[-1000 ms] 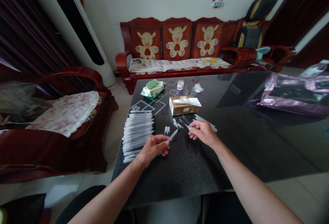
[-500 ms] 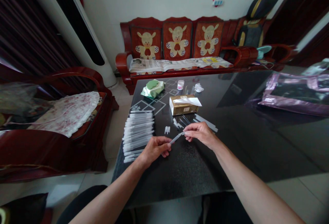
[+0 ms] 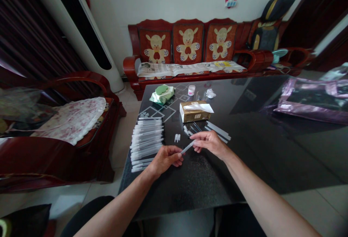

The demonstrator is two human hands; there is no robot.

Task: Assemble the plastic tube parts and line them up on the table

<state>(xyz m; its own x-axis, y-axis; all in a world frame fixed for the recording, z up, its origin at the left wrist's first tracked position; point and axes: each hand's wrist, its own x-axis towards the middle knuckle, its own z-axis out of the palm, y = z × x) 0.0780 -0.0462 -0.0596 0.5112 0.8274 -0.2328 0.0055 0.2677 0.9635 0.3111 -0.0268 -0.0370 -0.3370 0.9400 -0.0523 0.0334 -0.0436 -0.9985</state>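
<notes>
Between my hands a translucent white pen point(image 3: 187, 147) slants up to the right above the dark table. My left hand point(image 3: 168, 159) pinches its lower end, and my right hand point(image 3: 208, 143) grips its upper end, where the fingers hide the tip. Left of my left hand lies a row of several similar white pens point(image 3: 146, 139). A few small white caps point(image 3: 177, 138) lie just beyond my hands. Near my right fingers are more small white pieces point(image 3: 187, 130), thin black refills point(image 3: 196, 126) and loose translucent barrels point(image 3: 219, 131).
A gold tissue box point(image 3: 195, 115) stands behind the pen parts. Farther back are a green wipes pack point(image 3: 162, 94), a small white cup point(image 3: 191, 90) and crumpled tissue point(image 3: 210, 93). A purple plastic package point(image 3: 312, 99) lies on the right of the black table point(image 3: 195, 186).
My hands have come slightly closer together. The gap seen earlier between the barrel and the piece in my right fingers has closed, and the two now form one line.
</notes>
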